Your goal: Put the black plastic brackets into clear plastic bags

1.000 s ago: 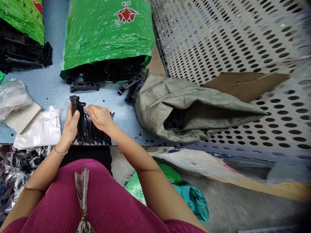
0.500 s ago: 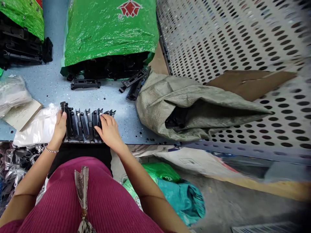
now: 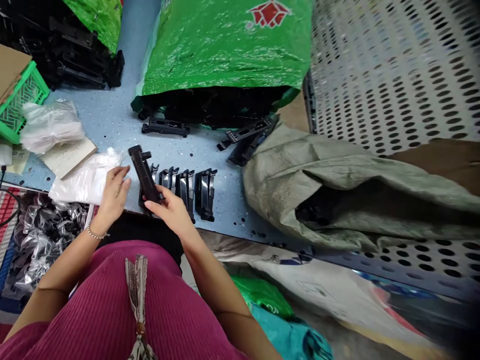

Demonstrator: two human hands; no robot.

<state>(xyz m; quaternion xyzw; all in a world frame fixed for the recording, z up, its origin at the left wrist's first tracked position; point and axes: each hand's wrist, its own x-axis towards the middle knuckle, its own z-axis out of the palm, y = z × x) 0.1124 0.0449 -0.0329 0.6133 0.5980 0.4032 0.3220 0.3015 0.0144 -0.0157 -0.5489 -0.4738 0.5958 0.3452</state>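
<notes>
Between finger and thumb, my right hand (image 3: 170, 207) grips the lower end of a black plastic part (image 3: 143, 172), which tilts up and to the left above the blue table (image 3: 123, 120). My left hand (image 3: 114, 192) is just left of that part, fingers apart and slightly bent, holding nothing. Several similar black parts (image 3: 205, 194) stand in a row along the table's front edge, partly behind my right hand. Clear plastic bags (image 3: 84, 180) lie beside my left hand.
A green sack (image 3: 225, 50) of black parts lies at the back, with loose parts (image 3: 165, 127) at its mouth. A grey-green sack (image 3: 285, 170) is on the right. At the left are a green basket (image 3: 32, 95) and wrapped parts (image 3: 41, 250) below the table.
The view has shifted left. My left hand has let go of the row's left end. My right hand has moved left along the row and now holds one part raised.
</notes>
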